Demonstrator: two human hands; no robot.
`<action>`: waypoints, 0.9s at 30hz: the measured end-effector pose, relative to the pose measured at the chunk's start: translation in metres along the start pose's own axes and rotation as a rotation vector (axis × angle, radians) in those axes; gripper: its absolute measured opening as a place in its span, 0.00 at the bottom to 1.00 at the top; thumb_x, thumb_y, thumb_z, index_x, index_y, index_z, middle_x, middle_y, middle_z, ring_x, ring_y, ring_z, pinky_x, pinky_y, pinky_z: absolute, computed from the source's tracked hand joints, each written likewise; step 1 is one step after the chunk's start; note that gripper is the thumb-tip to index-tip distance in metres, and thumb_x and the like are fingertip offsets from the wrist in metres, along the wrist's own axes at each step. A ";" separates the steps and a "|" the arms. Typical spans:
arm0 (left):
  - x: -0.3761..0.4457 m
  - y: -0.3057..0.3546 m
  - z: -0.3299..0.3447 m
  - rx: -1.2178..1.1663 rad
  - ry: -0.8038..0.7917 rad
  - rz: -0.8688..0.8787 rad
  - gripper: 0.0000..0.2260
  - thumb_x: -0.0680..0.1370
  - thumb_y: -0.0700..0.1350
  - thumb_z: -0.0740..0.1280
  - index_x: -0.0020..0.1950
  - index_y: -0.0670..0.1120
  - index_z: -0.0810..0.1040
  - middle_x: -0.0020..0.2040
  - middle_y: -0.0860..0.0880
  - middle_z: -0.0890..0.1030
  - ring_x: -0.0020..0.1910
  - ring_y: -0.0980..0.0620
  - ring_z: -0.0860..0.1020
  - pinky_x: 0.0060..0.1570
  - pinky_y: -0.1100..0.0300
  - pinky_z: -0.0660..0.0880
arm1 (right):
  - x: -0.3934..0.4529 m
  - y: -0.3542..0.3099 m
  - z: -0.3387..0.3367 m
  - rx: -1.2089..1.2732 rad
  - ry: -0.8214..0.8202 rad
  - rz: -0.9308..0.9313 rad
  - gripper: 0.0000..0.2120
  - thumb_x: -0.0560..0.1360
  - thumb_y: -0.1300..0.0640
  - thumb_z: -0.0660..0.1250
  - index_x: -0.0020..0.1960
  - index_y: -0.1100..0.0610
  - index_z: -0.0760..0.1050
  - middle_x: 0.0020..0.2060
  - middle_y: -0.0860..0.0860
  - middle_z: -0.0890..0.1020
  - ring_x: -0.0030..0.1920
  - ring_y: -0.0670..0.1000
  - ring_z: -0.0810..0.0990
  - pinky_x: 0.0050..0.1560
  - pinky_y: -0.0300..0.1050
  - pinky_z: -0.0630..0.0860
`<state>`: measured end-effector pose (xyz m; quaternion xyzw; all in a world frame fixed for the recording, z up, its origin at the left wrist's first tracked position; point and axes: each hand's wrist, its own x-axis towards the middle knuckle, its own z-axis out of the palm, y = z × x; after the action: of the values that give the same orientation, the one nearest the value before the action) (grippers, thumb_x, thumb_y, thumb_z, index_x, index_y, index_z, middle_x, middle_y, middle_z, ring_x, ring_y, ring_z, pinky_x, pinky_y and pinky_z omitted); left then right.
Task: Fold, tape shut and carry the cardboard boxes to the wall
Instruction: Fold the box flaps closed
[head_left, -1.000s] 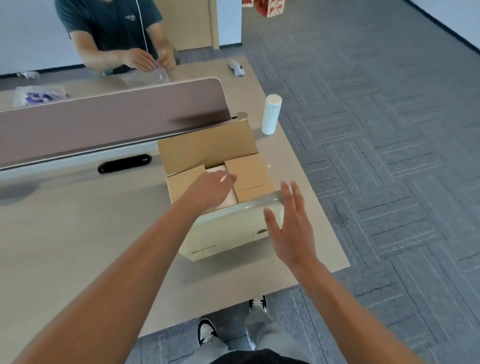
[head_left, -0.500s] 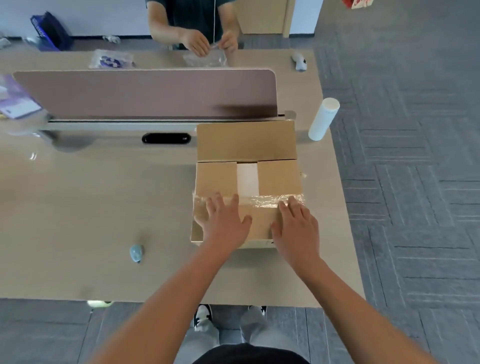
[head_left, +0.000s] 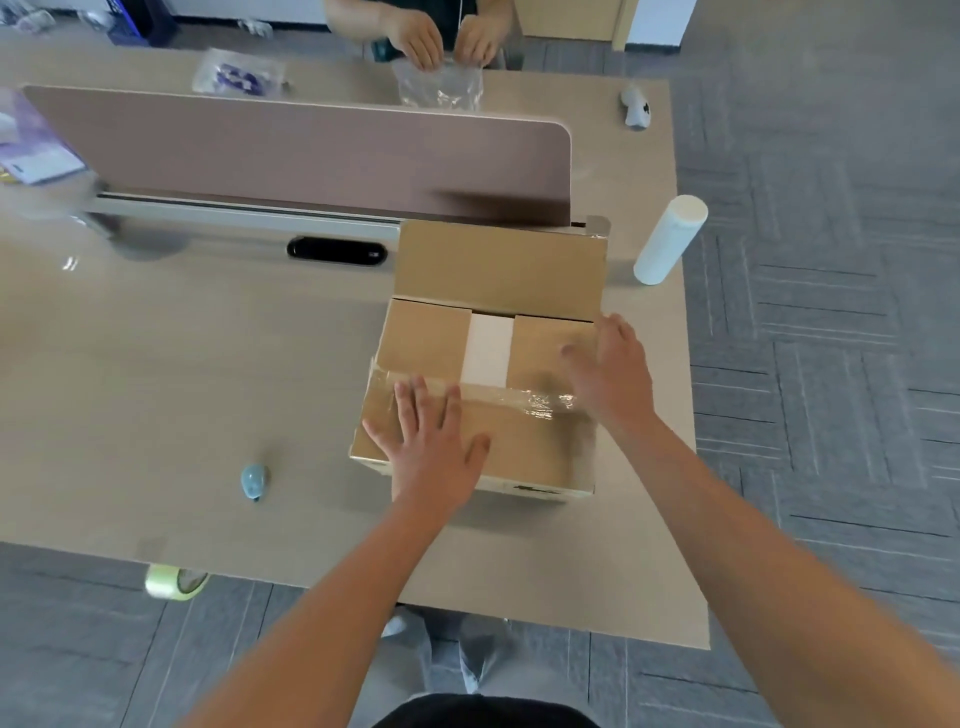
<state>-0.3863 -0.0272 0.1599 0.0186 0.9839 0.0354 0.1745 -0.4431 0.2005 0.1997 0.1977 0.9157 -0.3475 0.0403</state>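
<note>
Cardboard box (head_left: 483, 374) is sitting on the tabletop (head_left: 182, 389), toward its right edge, right up against the brown divider screen (head_left: 311, 150). Far flap of the box stands open, the two side flaps are folded in with a white gap showing between them, and the near flap is down with a strip of clear tape (head_left: 519, 397) along its edge.

My left hand (head_left: 434, 447) is flat on that near flap, fingers spread and straight, fingertips at the tape. My right hand (head_left: 610, 371) is over the box's right side flap, fingers straight-ish, not holding anything; it's blurry, so I can't tell if it's actually touching.

Around the box: a white cylinder (head_left: 670, 239) stands just to its right, a small blue thing (head_left: 254, 480) lies to its left, and a roll of yellowish tape (head_left: 174, 582) pokes out at the tabletop edge, nearer me. Behind the screen, another person's hands (head_left: 447, 39) hold a clear plastic bag (head_left: 439, 85).
</note>
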 end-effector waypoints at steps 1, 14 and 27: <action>0.000 0.000 0.000 0.001 0.001 0.002 0.36 0.82 0.68 0.47 0.85 0.53 0.44 0.84 0.41 0.38 0.82 0.38 0.34 0.71 0.20 0.45 | 0.009 -0.002 0.001 0.023 -0.011 0.015 0.34 0.80 0.44 0.66 0.83 0.50 0.60 0.83 0.53 0.59 0.81 0.56 0.58 0.78 0.55 0.60; 0.002 -0.003 -0.005 -0.037 -0.024 0.016 0.37 0.81 0.70 0.48 0.85 0.55 0.42 0.84 0.44 0.35 0.81 0.41 0.31 0.72 0.23 0.42 | 0.049 -0.006 -0.007 0.524 0.054 0.120 0.44 0.79 0.30 0.62 0.86 0.48 0.49 0.71 0.45 0.77 0.76 0.52 0.70 0.76 0.50 0.64; -0.012 -0.003 -0.009 -0.077 0.264 0.005 0.35 0.77 0.66 0.65 0.74 0.44 0.66 0.72 0.41 0.67 0.73 0.39 0.65 0.74 0.37 0.60 | -0.051 0.030 0.026 -0.279 0.063 -0.267 0.31 0.84 0.40 0.54 0.80 0.56 0.66 0.76 0.56 0.73 0.80 0.59 0.62 0.79 0.56 0.57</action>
<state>-0.3786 -0.0316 0.1725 0.0097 0.9961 0.0759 0.0442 -0.3860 0.1864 0.1722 0.0777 0.9739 -0.2130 -0.0080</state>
